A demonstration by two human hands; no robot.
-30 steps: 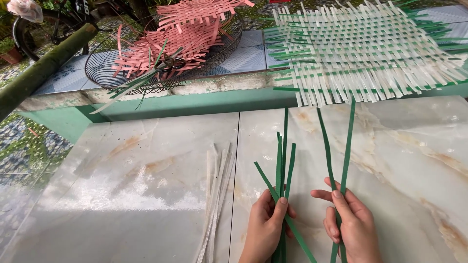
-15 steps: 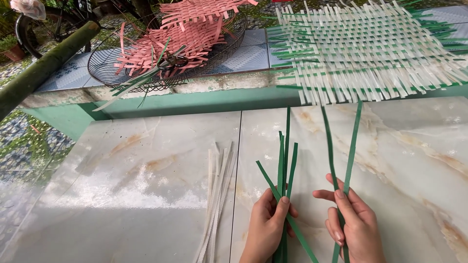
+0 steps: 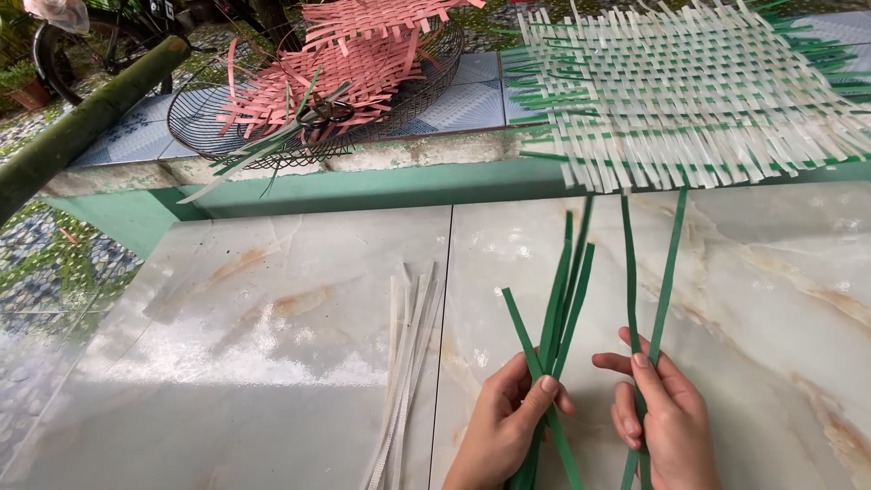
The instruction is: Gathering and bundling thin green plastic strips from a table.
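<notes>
My left hand [image 3: 510, 419] grips a bunch of several green strips [image 3: 561, 299] that fan upward over the marble floor. My right hand [image 3: 660, 417] pinches two long green strips [image 3: 667, 263], whose tips reach toward the ledge. Both hands are low in the head view, side by side and a little apart. A bundle of white strips [image 3: 406, 363] lies flat on the floor to the left of my left hand.
A white and green woven mat [image 3: 699, 86] lies on the tiled ledge at the top right. A wire basket [image 3: 204, 127] with pink woven pieces [image 3: 354, 54] and scissors [image 3: 327, 112] sits at the top left. A thick bamboo pole [image 3: 82, 127] slants along the left.
Both hands stay nearly still with their strips. The view has shifted slightly.
</notes>
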